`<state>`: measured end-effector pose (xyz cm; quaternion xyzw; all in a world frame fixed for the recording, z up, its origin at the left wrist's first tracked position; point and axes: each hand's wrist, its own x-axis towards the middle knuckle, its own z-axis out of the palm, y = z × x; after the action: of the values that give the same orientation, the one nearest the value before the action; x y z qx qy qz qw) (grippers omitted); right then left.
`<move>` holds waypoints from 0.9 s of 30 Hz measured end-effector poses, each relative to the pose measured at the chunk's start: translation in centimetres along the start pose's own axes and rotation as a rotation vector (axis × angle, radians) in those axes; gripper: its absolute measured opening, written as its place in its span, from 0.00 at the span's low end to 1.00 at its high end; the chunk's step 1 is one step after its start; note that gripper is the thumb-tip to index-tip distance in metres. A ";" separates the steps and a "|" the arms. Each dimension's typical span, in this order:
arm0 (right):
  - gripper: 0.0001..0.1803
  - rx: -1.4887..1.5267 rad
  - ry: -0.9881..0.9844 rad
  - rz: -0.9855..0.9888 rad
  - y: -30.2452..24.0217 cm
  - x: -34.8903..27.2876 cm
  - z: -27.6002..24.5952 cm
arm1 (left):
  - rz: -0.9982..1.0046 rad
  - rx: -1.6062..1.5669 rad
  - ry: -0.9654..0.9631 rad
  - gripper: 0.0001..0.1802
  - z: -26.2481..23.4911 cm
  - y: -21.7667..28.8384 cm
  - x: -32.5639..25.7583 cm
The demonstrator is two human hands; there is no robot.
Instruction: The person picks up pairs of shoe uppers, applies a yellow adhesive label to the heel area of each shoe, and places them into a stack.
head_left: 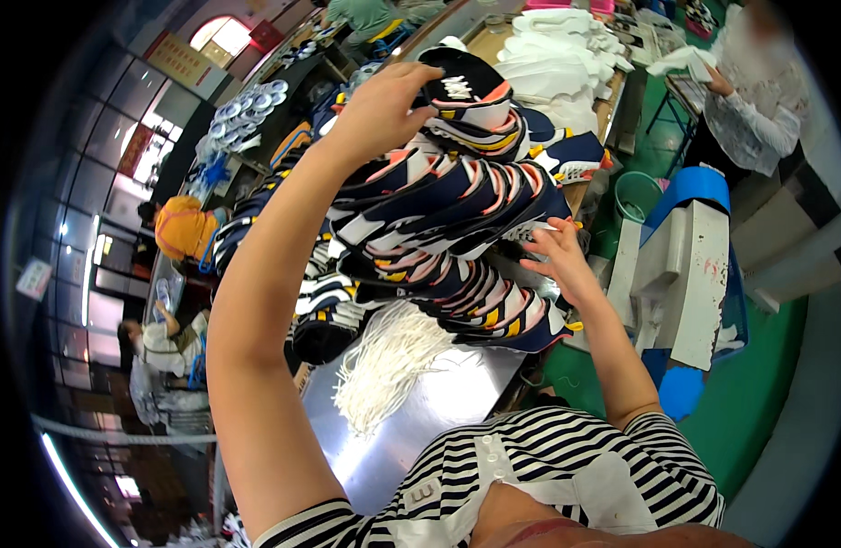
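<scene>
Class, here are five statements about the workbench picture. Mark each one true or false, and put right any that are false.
1. The left hand rests on the top shoe upper of the pile. True.
2. The right hand holds a pair of scissors. False: it holds no tool; its fingers touch the stacked shoe uppers at the pile's right side.
3. A bundle of white laces lies on the metal table below the pile. True.
4. The person wears a plain red shirt. False: the striped shirt is black and white.
5. The green bucket sits on top of the pile. False: it stands apart, to the right of the table.
</scene>
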<state>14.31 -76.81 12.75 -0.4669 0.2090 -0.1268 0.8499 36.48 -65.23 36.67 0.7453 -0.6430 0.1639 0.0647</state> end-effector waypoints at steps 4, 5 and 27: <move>0.34 -0.032 -0.024 0.049 2.2 -1.0 0.7 | -0.043 0.149 -0.572 0.53 5.9 -3.5 4.7; 0.41 0.004 -0.022 0.049 2.6 -1.3 0.2 | -0.016 0.174 -0.658 0.54 6.7 -3.9 5.6; 0.36 0.397 -0.070 0.206 0.9 4.1 2.5 | -0.081 -0.066 -0.611 0.28 12.7 -5.6 3.1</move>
<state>19.11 -76.19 12.19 -0.2708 0.1970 -0.0616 0.9403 44.37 -71.08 26.44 0.7827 -0.6074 -0.0915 -0.1011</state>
